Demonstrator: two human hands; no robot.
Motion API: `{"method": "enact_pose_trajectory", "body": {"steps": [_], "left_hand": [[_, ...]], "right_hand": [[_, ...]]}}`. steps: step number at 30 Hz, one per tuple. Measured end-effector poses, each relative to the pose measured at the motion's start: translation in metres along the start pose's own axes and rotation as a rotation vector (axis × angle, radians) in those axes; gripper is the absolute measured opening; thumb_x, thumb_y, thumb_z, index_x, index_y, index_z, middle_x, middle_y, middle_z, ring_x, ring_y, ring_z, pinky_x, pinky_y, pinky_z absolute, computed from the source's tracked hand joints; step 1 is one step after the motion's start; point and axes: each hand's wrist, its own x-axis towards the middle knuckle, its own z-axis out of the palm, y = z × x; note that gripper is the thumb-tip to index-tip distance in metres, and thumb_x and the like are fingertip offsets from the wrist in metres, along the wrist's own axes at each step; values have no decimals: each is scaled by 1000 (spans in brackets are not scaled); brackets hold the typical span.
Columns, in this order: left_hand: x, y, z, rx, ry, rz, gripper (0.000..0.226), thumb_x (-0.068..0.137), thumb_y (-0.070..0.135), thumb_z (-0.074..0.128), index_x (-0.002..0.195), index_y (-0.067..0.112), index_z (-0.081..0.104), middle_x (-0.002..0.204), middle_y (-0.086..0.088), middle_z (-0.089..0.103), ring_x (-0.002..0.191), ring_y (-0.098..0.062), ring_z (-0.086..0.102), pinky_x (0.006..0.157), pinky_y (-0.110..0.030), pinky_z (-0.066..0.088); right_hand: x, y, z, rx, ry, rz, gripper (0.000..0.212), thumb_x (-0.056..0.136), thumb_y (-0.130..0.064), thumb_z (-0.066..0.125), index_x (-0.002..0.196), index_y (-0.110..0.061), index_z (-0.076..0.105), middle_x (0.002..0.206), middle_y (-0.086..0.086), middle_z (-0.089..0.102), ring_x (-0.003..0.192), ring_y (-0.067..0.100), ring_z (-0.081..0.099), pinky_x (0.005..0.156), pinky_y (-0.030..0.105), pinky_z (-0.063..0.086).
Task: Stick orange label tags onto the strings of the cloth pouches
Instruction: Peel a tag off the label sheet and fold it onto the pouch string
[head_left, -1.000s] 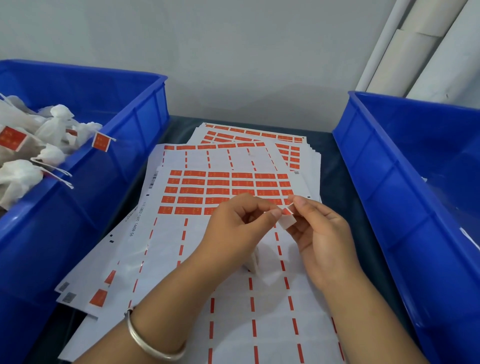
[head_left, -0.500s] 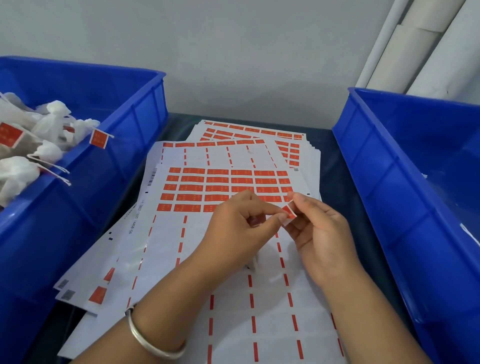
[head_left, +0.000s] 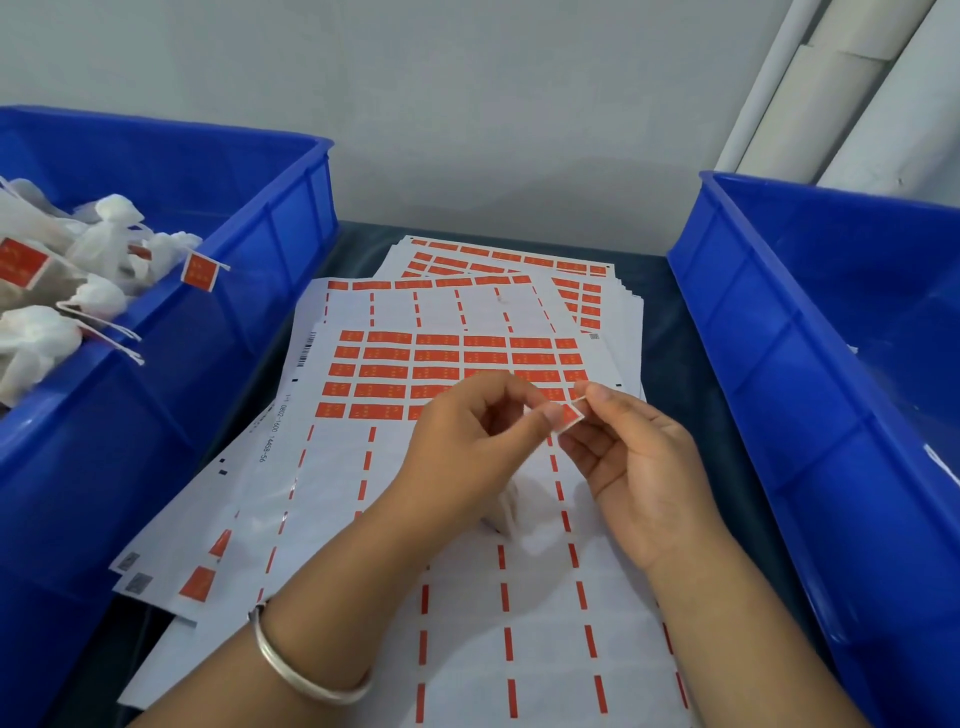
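— Orange label tag (head_left: 567, 415): where do we have it?

— We pinch it between both hands, above the top sticker sheet (head_left: 457, 364). Our left hand (head_left: 470, 447) holds its left edge with thumb and forefinger, the other fingers curled. Our right hand (head_left: 631, 467) holds its right corner between thumb and fingertips, palm turned up.

— And the cloth pouch (head_left: 511, 512)?

— We see a bit of white cloth hanging under our left hand, just over the sheet. We cannot tell whether the tag is touching its string.

— What lies below?

— A fanned stack of sheets on the dark table (head_left: 670, 332). The top one keeps five rows of orange labels at its far end; nearer us only orange dashes are on the white backing.

— The bins?

— The left blue bin (head_left: 249, 291) holds white pouches (head_left: 104, 244), some with orange tags, one tag (head_left: 200, 271) hanging over the rim. The right blue bin (head_left: 810, 364) stands on the other side of the sheets. We wear a silver bangle (head_left: 291, 670) on the left wrist.
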Motion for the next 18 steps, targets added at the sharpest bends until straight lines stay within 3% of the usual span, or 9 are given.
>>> {"method": "enact_pose_trajectory", "body": {"steps": [3, 6, 10, 14, 18], "left_hand": [[3, 2, -2, -45, 11, -66, 24, 60, 50, 67, 81, 40, 59, 78, 20, 63, 63, -9, 56, 52, -17, 50], [4, 1, -4, -23, -63, -66, 17, 63, 44, 71, 79, 43, 64, 72, 24, 64, 55, -1, 52, 48, -8, 42], [3, -2, -3, -28, -71, -49, 14, 70, 32, 73, 73, 43, 66, 71, 16, 66, 67, -7, 59, 54, -11, 49], [3, 1, -5, -174, -2, -87, 8, 67, 30, 71, 72, 36, 68, 71, 15, 69, 69, 0, 64, 55, -5, 45], [4, 1, -9, -295, -8, -142, 12, 61, 37, 67, 69, 31, 73, 75, 8, 71, 67, -4, 65, 59, -13, 49]], "right_hand": [[-1, 0, 1, -16, -28, -25, 33, 69, -33, 66, 95, -14, 72, 97, 6, 74, 88, 22, 72, 71, 27, 58], [-2, 0, 1, -46, -58, -45, 33, 68, -35, 66, 94, -17, 73, 100, 4, 74, 92, 21, 71, 74, 29, 58], [-2, 1, 0, -77, -78, -62, 48, 62, -40, 69, 105, -20, 70, 107, -1, 72, 97, 20, 70, 77, 31, 58], [0, 4, 3, -144, -149, -96, 54, 55, -39, 77, 107, -30, 66, 107, -8, 71, 100, 14, 68, 77, 27, 57], [0, 9, 3, -275, -170, -151, 45, 60, -32, 73, 104, -34, 66, 96, -6, 73, 95, 14, 69, 79, 26, 57]]}}
